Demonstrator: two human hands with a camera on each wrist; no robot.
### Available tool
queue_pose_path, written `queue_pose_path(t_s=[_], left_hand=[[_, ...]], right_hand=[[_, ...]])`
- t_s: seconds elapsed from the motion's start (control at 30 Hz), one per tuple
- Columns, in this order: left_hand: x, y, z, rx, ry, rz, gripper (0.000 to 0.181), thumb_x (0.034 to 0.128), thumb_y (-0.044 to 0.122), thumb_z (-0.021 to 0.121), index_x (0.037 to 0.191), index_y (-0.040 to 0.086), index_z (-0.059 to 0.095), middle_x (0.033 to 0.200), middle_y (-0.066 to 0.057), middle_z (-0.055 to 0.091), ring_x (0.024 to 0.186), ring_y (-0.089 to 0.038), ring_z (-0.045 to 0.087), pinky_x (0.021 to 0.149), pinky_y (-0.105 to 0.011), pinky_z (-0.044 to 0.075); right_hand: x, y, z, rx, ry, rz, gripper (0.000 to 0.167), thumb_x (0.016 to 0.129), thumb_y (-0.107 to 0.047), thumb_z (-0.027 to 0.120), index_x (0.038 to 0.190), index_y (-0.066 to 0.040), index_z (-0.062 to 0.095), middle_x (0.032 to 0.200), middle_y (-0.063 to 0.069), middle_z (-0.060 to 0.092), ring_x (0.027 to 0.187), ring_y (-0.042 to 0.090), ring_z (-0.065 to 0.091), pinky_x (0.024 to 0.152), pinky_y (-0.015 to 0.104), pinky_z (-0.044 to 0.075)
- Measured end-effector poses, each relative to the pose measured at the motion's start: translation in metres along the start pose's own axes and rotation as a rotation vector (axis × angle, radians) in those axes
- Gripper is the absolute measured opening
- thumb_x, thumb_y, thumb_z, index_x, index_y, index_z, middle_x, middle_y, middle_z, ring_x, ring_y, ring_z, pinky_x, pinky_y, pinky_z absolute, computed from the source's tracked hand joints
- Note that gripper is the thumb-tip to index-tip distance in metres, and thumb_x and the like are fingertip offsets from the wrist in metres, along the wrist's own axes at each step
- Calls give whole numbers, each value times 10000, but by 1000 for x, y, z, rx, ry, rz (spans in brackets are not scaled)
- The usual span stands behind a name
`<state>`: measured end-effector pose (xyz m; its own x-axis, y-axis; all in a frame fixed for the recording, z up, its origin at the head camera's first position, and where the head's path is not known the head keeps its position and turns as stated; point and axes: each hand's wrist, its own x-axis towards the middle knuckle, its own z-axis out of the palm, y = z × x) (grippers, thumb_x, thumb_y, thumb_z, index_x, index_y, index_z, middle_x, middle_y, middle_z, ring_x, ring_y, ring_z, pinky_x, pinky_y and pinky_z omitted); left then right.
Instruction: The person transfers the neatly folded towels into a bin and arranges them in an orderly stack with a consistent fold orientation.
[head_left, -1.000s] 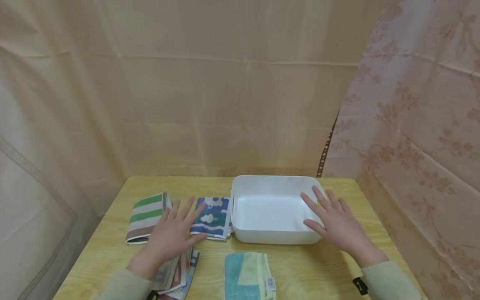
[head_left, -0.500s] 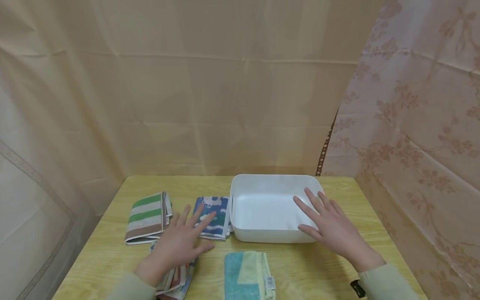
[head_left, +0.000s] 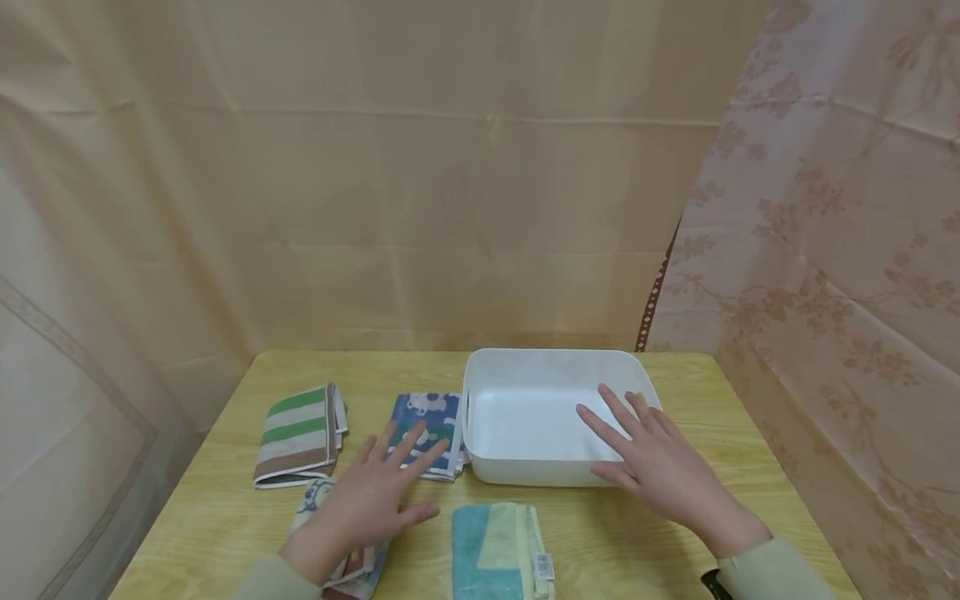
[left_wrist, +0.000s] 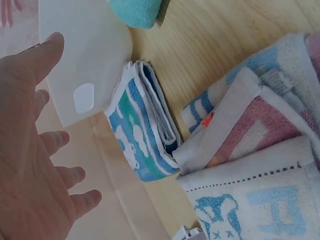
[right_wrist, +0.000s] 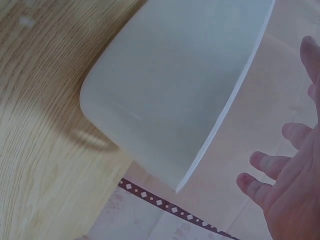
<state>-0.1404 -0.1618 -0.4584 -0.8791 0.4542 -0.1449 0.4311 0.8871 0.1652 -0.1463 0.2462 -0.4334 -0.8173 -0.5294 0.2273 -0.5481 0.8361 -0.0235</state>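
In the head view my left hand (head_left: 371, 500), fingers spread, hovers over a pile of folded cloths (head_left: 360, 571), holding nothing; its fingertips overlap the blue patterned cloth (head_left: 442, 412). My right hand (head_left: 663, 471), also spread and empty, is above the right front part of a white bin (head_left: 547, 473). A teal and yellow folded cloth (head_left: 487, 550) lies between the hands, near the front. The left wrist view shows the pile's pink and white cloth (left_wrist: 260, 125) beside the blue one (left_wrist: 137, 132). In the right wrist view the hand (right_wrist: 290, 175) stands apart from the bin (right_wrist: 165, 90).
A green, white and brown striped cloth (head_left: 296, 433) lies at the back left of the wooden table (head_left: 600, 550). Beige curtain (head_left: 450, 208) hangs behind the table, and a pink floral curtain (head_left: 840, 292) hangs on the right.
My left hand has moved right and slightly toward me, uncovering the striped cloth and part of the pile. My right hand has shifted left over the bin. The cloths and bin have stayed put.
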Motion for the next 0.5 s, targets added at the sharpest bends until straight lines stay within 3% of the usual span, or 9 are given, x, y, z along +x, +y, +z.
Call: queue_pose_path(t_s=[0.23,0.5], left_hand=[[-1,1,5,-15,0,46,811,914,808,414,1610,421,261,1712,-43,167,1530,-482,158,1182,-716,186],[-3,5,6,-11,-19,76,806,917,792,436,1612,440,229,1712,-50,151,1538,-466,133,1185,-710,182]], right_hand=[[-1,-6,1,-7,15,-33,764,984,-466,646,1627,-348,251,1684,130,240,1459,509,319,1118,671,349],[-3,-12,5,-44,77,-111,774,959,-468,674,1618,-305,303,1659,138,301,1429,477,395,1096,646,394]])
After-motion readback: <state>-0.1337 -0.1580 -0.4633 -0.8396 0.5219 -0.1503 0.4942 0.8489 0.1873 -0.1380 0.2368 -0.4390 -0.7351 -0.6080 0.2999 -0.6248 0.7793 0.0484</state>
